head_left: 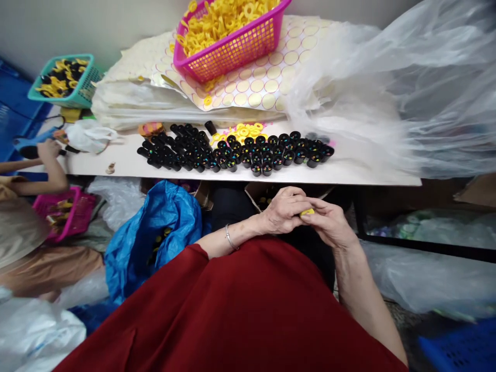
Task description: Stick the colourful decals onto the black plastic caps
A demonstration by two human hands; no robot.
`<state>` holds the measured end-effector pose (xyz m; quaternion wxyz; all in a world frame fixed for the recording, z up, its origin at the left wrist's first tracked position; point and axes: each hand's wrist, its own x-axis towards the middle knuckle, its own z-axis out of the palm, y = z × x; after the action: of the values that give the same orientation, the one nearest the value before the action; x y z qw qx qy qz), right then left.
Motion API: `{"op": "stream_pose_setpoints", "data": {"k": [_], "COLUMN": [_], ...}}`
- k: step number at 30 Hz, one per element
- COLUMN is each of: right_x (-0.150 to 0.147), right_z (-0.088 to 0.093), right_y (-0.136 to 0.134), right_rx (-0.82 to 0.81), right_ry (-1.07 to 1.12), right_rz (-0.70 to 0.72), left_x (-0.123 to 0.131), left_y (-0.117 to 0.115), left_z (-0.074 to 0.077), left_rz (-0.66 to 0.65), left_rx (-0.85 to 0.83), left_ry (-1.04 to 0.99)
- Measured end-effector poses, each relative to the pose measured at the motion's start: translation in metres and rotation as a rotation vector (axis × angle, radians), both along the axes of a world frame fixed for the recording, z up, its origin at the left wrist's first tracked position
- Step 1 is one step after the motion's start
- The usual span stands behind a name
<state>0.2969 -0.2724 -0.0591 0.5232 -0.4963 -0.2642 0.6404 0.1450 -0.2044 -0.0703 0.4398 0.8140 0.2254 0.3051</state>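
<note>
Below the table's front edge, my left hand and my right hand meet over my lap. A small yellow piece shows between the thumb and fingers of my right hand. The curled fingers of my left hand press close beside it; what they hold, if anything, is hidden. Many black cups with coloured bits inside stand in rows on the white table. More black cups lie tilted at the left. Loose yellow rings lie behind the rows.
A pink basket of yellow rings rests on sticker sheets. Clear plastic covers the right side. A blue bag lies below left. At far left, another person's hand is by a blue tool.
</note>
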Motion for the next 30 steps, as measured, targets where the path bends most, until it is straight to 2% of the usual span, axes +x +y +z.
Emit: {"op": "stream_pose_setpoints", "data": {"k": [2,5,8,10,15,21,26,30], "right_x": [-0.001,-0.007,-0.018,-0.025,-0.033,-0.034,-0.037,-0.041], "right_z": [-0.002,-0.014,-0.027,-0.031,-0.026,-0.023,-0.041,-0.057], "right_y": [-0.001,-0.001,0.001,0.003,0.009,0.014,0.012,0.014], "right_rx": [-0.015,-0.004,-0.033,-0.074,-0.121,-0.169,-0.207,-0.160], "right_ry": [-0.006,-0.016,0.008,0.042,0.018,0.008,0.048,0.000], "right_rz": [0.013,-0.040,-0.089,-0.054,0.111,0.151,0.083,0.043], "left_x": [-0.002,-0.006,-0.015,-0.023,-0.039,-0.040,-0.037,-0.039], "left_y": [-0.003,-0.003,0.000,0.001,-0.001,-0.004,-0.007,-0.002], "left_z": [-0.004,-0.016,-0.031,-0.038,-0.040,-0.042,-0.057,-0.069], "left_rz": [-0.022,-0.049,-0.022,0.015,0.034,0.052,-0.009,0.044], "left_rx": [0.045,0.079,0.033,-0.002,-0.130,-0.175,-0.097,-0.086], "left_ry": [-0.010,-0.028,-0.005,-0.010,0.019,-0.041,-0.035,0.000]}}
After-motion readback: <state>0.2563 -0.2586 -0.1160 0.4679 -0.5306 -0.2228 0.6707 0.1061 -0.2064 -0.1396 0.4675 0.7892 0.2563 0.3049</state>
